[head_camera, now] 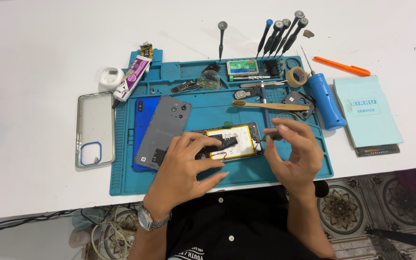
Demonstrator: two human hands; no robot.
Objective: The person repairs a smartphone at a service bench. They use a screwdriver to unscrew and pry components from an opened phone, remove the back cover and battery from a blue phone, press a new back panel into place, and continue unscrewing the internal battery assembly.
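Note:
An opened phone (239, 139) with a yellow-edged battery lies face down on the teal work mat (285, 168). My left hand (188, 163) rests on the phone's left end, thumb and forefinger on a black part over the battery. My right hand (292, 151) hovers at the phone's right end, pinching a thin tool (270, 136) between thumb and forefinger, its tip close to the phone's edge.
A grey back cover (167, 126) over a blue phone (143, 130) lies left on the mat, a clear case (95, 127) beside it. Screwdrivers (282, 31), a bamboo toothbrush (270, 105), tape roll (296, 76), blue electric screwdriver (326, 98), glue tube (132, 77), booklet (367, 113).

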